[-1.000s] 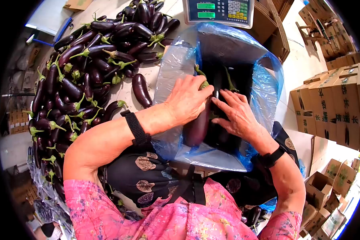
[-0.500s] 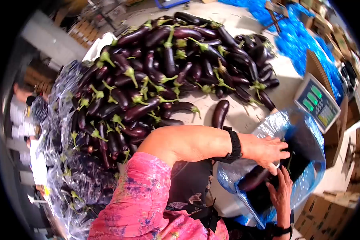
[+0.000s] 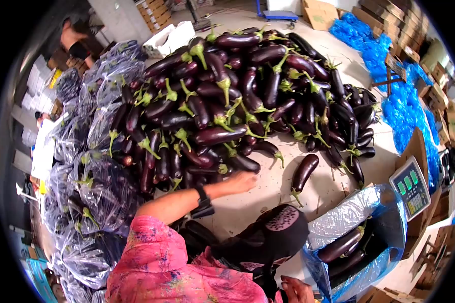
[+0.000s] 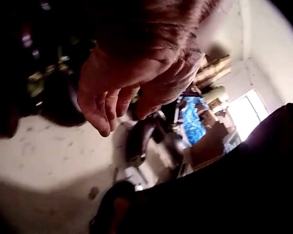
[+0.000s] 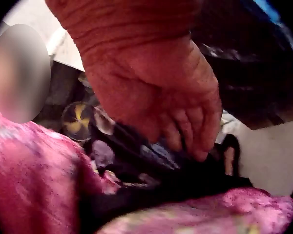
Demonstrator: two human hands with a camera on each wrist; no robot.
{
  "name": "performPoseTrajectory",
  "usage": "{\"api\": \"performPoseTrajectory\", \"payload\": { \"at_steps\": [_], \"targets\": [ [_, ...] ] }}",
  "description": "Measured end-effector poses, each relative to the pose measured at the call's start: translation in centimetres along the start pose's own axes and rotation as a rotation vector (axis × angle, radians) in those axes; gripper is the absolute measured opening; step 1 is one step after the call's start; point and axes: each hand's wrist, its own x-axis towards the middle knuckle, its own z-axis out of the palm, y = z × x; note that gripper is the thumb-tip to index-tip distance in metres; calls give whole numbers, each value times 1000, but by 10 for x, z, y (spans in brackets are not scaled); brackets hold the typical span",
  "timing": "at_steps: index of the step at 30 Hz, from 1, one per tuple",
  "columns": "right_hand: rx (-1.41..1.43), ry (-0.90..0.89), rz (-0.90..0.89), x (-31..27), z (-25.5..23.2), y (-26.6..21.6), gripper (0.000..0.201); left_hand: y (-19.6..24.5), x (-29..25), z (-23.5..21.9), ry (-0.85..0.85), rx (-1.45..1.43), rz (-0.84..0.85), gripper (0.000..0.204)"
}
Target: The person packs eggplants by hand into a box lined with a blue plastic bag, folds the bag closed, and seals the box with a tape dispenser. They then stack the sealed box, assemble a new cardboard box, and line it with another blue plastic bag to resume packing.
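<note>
In the head view the left hand [image 3: 239, 184] is at the near edge of the eggplant heap [image 3: 207, 116], close to a dark eggplant [image 3: 245, 162]. The left wrist view has this hand [image 4: 136, 78] with loosely bent fingers and nothing in them; contact with an eggplant cannot be told. Low in the head view, the right hand [image 3: 297, 290] is beside the blue-lined box [image 3: 313, 255]. Its fingers hang relaxed and empty in the right wrist view, where the hand [image 5: 156, 97] is over the dark patterned trousers. Eggplants [image 3: 342, 244] lie inside the box.
One eggplant [image 3: 304, 172] lies apart on the floor, between heap and box. A scale [image 3: 410, 187] with green displays stands behind the box. Bagged eggplants [image 3: 103, 187] line the left side. Blue plastic [image 3: 409, 113] and cartons are at the right.
Both hands have left the eggplants in the box. The left hand has moved left to the heap, and the right hand back towards the body. The head view has turned left.
</note>
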Motion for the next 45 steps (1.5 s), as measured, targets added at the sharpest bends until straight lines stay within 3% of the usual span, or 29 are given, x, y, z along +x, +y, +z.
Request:
{"api": "performPoseTrajectory", "payload": {
  "at_steps": [1, 2, 3, 4, 5, 7, 9, 13, 15, 17, 19, 21, 22, 25, 29, 32, 34, 37, 40, 43, 45],
  "targets": [
    [-21, 22, 55, 12, 20, 32, 29, -37, -30, 21, -5, -165, -167, 30],
    [17, 98, 80, 24, 37, 64, 33, -58, -66, 36, 12, -198, -190, 29],
    [54, 173, 103, 36, 50, 86, 36, -71, -95, 42, -124, -204, -382, 29],
    [40, 235, 30, 43, 60, 95, 32, -67, -129, 48, -58, -165, -455, 28],
    [74, 131, 174, 53, 67, 114, 34, -110, -155, 83, -12, -179, -468, 30],
    [65, 67, 267, 70, 84, 145, 38, -129, -195, 100, 100, -52, -350, 34],
    [-211, 92, 255, 83, 102, 168, 29, -137, -210, 97, 194, -121, -430, 33],
    [-393, 183, 314, 85, 125, 190, 28, -161, -204, 70, 536, -268, -423, 23],
    [-414, 224, 350, 81, 126, 196, 28, -128, -185, 14, 716, -298, -307, 17],
    [-432, 262, 384, 77, 124, 199, 28, -118, -165, -30, 810, -218, -339, 17],
    [-456, 281, 409, 79, 123, 198, 28, -113, -142, -63, 981, -118, -148, 18],
    [-470, 296, 420, 83, 121, 200, 28, -103, -127, -85, 1055, -1, -111, 20],
    [-476, 299, 427, 82, 120, 201, 27, -106, -119, -85, 1119, -24, -82, 22],
    [-481, 319, 432, 79, 115, 205, 27, -123, -126, -65, 1033, 17, -185, 23],
    [-490, 332, 432, 77, 114, 208, 27, -142, -165, -54, 1172, 142, -284, 24],
    [-496, 330, 427, 77, 113, 208, 27, -165, -212, -79, 1316, 255, -384, 29],
    [-504, 327, 427, 77, 112, 206, 26, -184, -247, -98, 1331, 264, -491, 32],
    [-510, 326, 427, 79, 111, 205, 26, -257, -291, -106, 1150, 312, -947, 57],
    [-517, 326, 436, 77, 113, 205, 26, -269, -293, -110, 933, 210, -1062, 77],
    [-520, 324, 434, 76, 114, 202, 26, -277, -281, -110, 834, 253, -1177, 88],
    [-525, 331, 437, 73, 114, 202, 25, -298, -283, -97, 855, 50, -962, 78]
  ]
}}
